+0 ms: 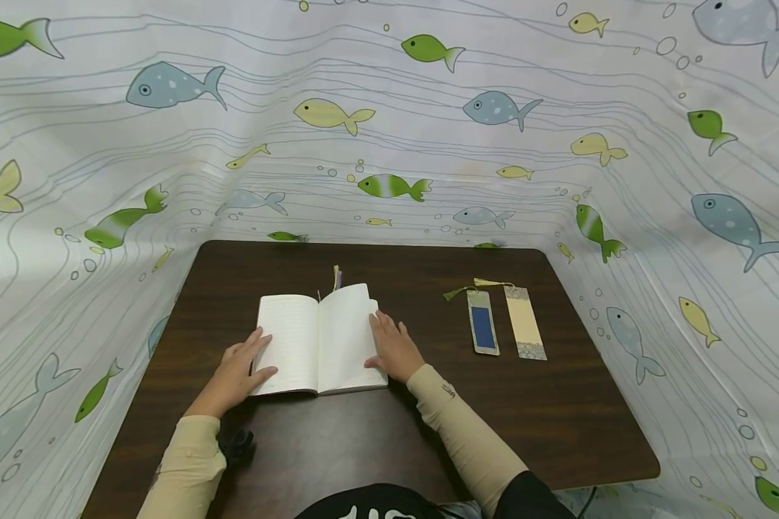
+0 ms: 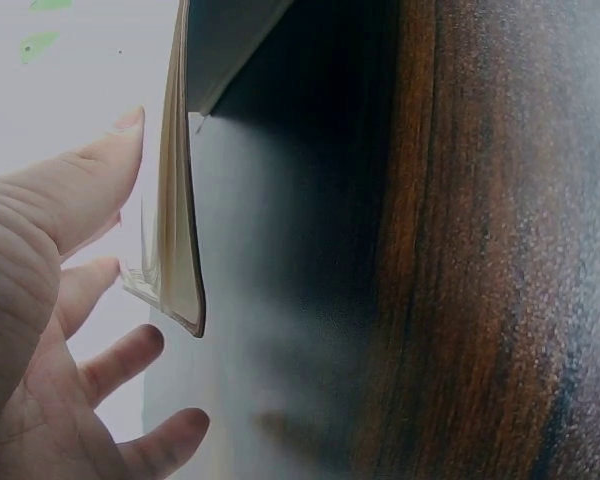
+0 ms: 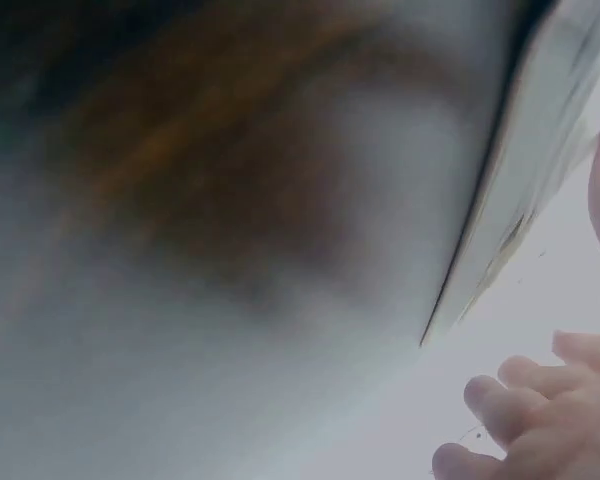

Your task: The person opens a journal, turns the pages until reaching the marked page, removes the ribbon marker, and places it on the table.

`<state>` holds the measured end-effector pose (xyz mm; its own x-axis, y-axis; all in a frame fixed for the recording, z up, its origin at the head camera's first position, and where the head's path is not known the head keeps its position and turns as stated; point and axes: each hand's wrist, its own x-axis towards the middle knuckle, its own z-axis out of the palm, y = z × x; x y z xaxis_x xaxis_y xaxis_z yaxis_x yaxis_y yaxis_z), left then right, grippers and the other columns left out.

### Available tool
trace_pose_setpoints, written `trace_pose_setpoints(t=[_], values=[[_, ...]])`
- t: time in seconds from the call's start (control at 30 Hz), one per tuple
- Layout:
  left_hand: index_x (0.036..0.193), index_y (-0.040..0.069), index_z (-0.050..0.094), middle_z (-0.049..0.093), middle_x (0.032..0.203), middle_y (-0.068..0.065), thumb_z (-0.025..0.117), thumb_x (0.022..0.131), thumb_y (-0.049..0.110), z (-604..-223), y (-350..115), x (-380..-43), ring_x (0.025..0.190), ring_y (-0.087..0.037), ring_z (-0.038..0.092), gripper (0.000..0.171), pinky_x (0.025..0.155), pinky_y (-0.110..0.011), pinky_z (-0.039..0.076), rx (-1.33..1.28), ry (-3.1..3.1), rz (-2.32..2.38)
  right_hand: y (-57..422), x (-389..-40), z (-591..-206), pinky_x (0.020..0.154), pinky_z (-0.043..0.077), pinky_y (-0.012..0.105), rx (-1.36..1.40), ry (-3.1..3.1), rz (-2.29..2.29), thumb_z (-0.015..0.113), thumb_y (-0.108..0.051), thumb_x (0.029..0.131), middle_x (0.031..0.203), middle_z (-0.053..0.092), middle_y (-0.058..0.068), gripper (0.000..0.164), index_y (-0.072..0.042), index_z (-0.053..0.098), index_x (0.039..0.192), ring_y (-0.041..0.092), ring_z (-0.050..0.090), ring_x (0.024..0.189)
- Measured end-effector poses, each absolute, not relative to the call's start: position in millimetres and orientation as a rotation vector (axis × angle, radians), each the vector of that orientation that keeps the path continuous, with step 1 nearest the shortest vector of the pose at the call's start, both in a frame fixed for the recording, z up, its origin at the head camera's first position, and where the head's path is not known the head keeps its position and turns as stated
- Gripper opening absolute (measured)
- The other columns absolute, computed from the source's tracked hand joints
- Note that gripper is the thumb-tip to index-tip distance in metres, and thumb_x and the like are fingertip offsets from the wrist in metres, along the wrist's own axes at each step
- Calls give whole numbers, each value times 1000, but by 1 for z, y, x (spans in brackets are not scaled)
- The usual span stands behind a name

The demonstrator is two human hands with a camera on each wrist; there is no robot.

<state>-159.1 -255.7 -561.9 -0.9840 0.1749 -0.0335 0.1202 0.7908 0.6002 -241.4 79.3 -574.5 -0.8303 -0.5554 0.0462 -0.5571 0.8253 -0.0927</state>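
Observation:
An open notebook (image 1: 288,342) with pale pages lies on the table, its left page faintly lined. My left hand (image 1: 235,370) rests at its left edge, the thumb over the lower part of the page. At the right edge is my right hand (image 1: 396,347), fingers along the raised page and thumb near the lower margin. In the left wrist view the fingers of the left hand (image 2: 60,300) are spread beside the notebook's corner (image 2: 180,230). The right wrist view shows the right hand (image 3: 545,415) with loosely extended fingers near the page stack (image 3: 520,160).
A bookmark with a dark blue panel (image 1: 483,328) and a cream bookmark (image 1: 524,321), both tasselled, lie to the right on the brown table (image 1: 578,425). Ribbon ends (image 1: 337,277) stick out above the notebook. A fish-patterned curtain (image 1: 389,144) surrounds the table.

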Motion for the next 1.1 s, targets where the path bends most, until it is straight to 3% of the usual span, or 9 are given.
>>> trace_pose_setpoints(t=[0.23,0.47,0.53,0.63,0.73,0.83,0.97,1.1], values=[[149,2,32,18,158,-22,62,94,37,-561,-256,-158,136,-48,20,72,100,-71,28,238,2876,974,73,-245,-574,116,22,51,924,-3063,575,70,-43,86,160,21,11,99,-4,11,155,23,22,147],[149,3,32,17,158,-22,61,94,42,-561,-257,-160,136,-50,20,74,101,-72,26,241,2874,965,63,-239,-568,114,30,37,936,-2827,1413,60,-27,97,162,12,12,84,-12,1,156,23,21,147],[149,2,32,18,158,-23,61,94,43,-561,-258,-161,136,-52,20,75,101,-73,25,253,2872,964,59,-234,-563,113,32,39,915,-2726,1764,55,-32,99,161,12,12,82,-18,-1,156,25,22,146],[149,1,33,18,157,-24,62,93,41,-561,-259,-161,135,-54,21,74,101,-73,25,262,2867,968,52,-226,-556,114,29,47,1018,-2583,2208,46,-53,97,161,12,13,81,-23,1,157,28,18,147],[148,1,34,18,157,-25,63,93,38,-560,-260,-161,135,-55,21,73,100,-74,25,257,2855,973,42,-219,-551,115,28,46,1326,-2688,2073,29,-75,87,163,9,7,92,-21,4,157,24,14,148],[147,0,36,20,156,-26,59,96,37,-558,-260,-162,134,-56,22,66,100,-74,24,260,2860,989,30,-215,-552,116,26,40,1607,-2837,1579,19,-79,85,163,6,1,95,-18,9,157,18,12,149],[145,-6,35,24,154,-29,41,105,29,-556,-260,-164,134,-55,26,53,104,-70,23,291,2881,1084,16,-211,-560,119,19,40,1725,-2946,1040,33,-59,97,164,6,-1,73,-18,17,156,17,7,150],[151,-6,18,22,152,-33,23,107,30,-553,-260,-165,137,-55,23,57,107,-68,20,220,2782,1284,8,-208,-564,119,15,49,1728,-3006,803,48,-48,98,163,6,-4,68,-20,23,155,20,5,150]])
